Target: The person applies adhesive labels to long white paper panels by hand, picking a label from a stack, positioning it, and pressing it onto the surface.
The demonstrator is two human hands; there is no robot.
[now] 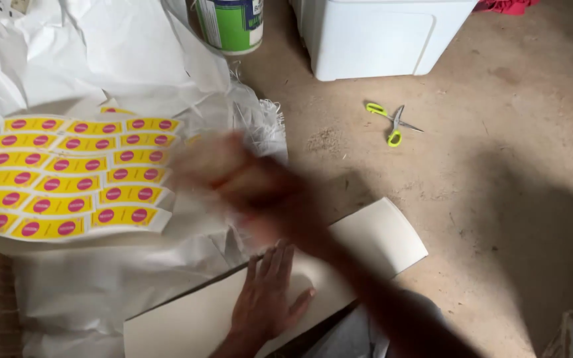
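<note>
My left hand (266,298) lies flat, fingers apart, on a cream sheet of card (379,235) on the floor in front of me. My right hand (223,176) is a motion blur reaching leftward across the frame, just right of rows of yellow labels with pink ovals (67,176). Something yellowish shows in the blur, but I cannot tell whether the hand holds it. The labels lie in neat columns on a white woven sack (101,59).
Yellow-handled scissors (392,122) lie on the bare concrete floor at the right. A green and white bucket (233,23) and a white plastic box (373,33) stand at the top. Red cloth (509,5) shows at the top right corner.
</note>
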